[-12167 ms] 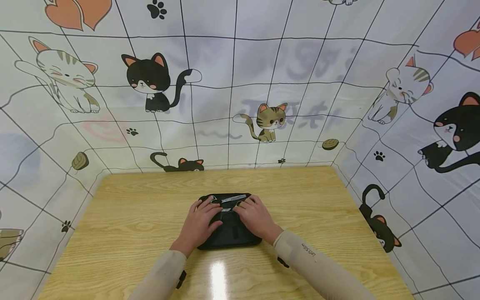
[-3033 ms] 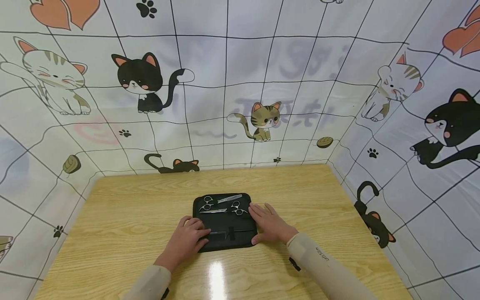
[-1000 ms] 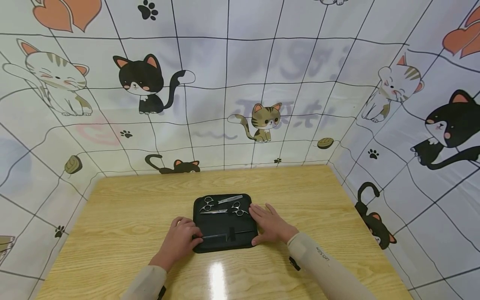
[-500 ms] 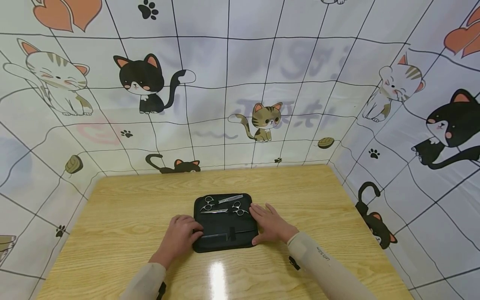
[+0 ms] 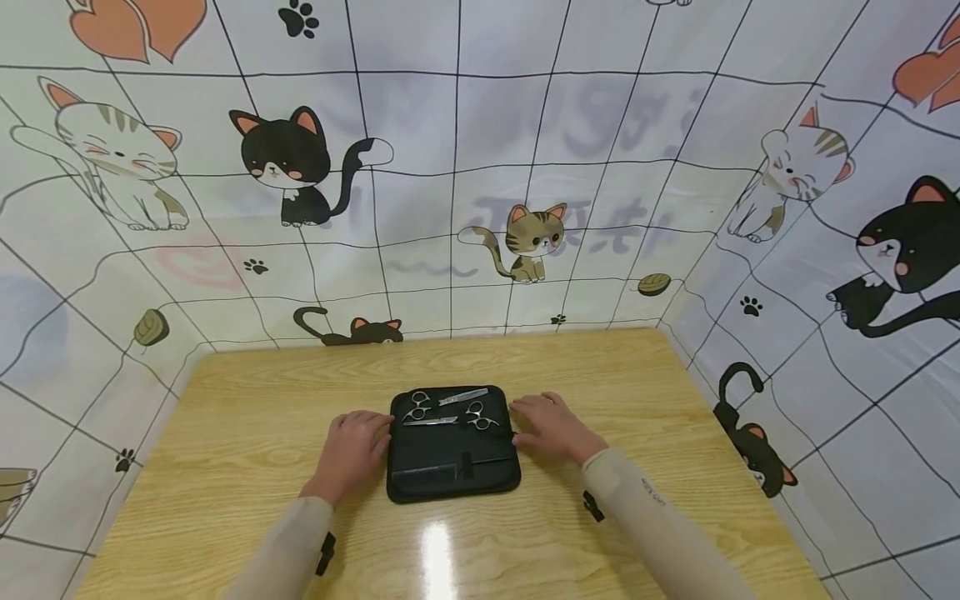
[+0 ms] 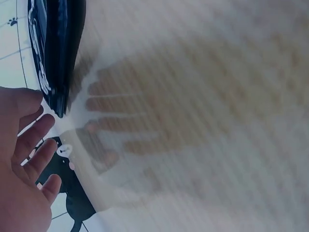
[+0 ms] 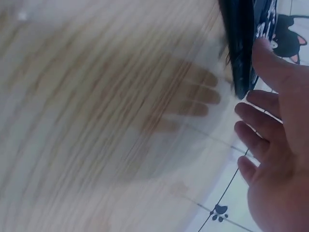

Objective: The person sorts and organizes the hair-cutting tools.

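Observation:
A black zip case (image 5: 431,450) lies opened flat on the table, with two pairs of silver scissors in its far half. One pair (image 5: 462,397) has its finger rings at the left, the other (image 5: 431,422) at the right. A flat pocket with a short strap (image 5: 467,464) spans the near half. My left hand (image 5: 351,450) is at the case's left edge, fingertips right at the rim. In the left wrist view its fingers are loosely bent and spread beside the case. My right hand (image 5: 553,427) mirrors it at the right edge, fingers relaxed, thumb tip by the rim.
The case lies on a light wood table (image 5: 600,375). Behind and at both sides hangs a white cloth (image 5: 420,208) printed with cats and grid lines. A bright light reflection (image 5: 437,558) shows near the table's front.
Earlier both hands were over the case. In the last half second both hands moved farther up its sides; the right hand's straight fingers bent. The case stays in about the same place.

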### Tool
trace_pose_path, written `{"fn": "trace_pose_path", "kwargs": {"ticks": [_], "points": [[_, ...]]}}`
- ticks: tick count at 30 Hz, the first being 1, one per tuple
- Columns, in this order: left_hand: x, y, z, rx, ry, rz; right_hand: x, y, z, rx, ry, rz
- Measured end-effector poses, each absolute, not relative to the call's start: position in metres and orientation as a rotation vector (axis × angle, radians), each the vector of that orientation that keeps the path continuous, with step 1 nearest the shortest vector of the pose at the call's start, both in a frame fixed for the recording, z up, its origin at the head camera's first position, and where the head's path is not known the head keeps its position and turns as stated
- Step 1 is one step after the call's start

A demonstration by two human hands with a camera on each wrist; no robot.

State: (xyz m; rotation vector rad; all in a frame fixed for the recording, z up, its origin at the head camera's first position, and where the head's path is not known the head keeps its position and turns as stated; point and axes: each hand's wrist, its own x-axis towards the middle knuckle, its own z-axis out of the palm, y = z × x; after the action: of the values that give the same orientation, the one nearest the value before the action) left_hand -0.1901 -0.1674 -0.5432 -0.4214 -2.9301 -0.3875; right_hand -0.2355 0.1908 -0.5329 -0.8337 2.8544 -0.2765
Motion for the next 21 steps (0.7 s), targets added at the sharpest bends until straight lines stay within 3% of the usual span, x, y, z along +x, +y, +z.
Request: {"fn": "trace_pose_path", "kwargs": {"ticks": [21], "points": [[-0.216,-0.176,-0.547,-0.436,-3.123,-0.376,-0.268,0.185,-0.534,-0.708,2.811,-0.279]]}}
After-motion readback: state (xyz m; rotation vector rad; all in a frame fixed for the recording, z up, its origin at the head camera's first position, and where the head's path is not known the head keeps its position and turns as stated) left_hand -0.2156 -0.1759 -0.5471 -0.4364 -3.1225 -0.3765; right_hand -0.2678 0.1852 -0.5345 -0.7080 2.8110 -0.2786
